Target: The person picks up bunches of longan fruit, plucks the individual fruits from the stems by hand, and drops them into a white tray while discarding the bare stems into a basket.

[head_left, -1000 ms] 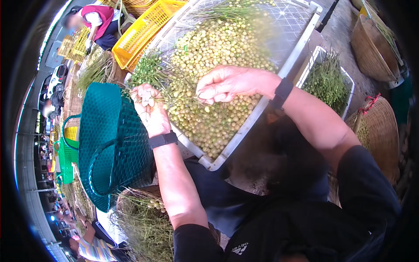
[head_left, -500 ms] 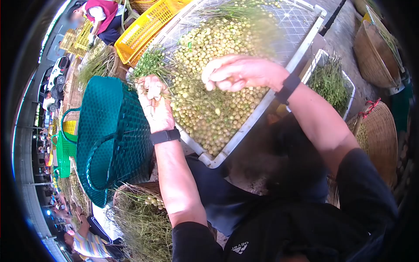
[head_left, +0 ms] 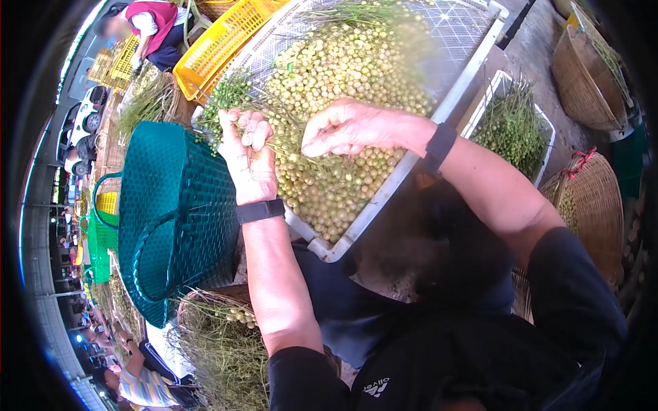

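Note:
My left hand (head_left: 248,154) is closed around the thin stems of a fruit sprig (head_left: 229,96), whose small green fruits hang out past the fingers. To its right my right hand (head_left: 349,130) has thumb and fingers pinched together near the stems' loose ends; whatever they grip is hidden. Both hands are over a white mesh tray (head_left: 394,198), piled with round yellow-green fruits (head_left: 336,72). Loose thin stems lie among the fruits between the hands.
Left of the tray stands a teal woven basket (head_left: 154,205), with a yellow crate (head_left: 226,41) behind. Below it is a basket of stems (head_left: 226,349). On the right are a white crate of green sprigs (head_left: 510,130) and wicker baskets (head_left: 596,205). A co-worker (head_left: 157,31) sits at the upper left.
My right hand has moved left and slightly down, closer to my left hand. My left hand has shifted slightly, still holding the sprig. The view has moved a little.

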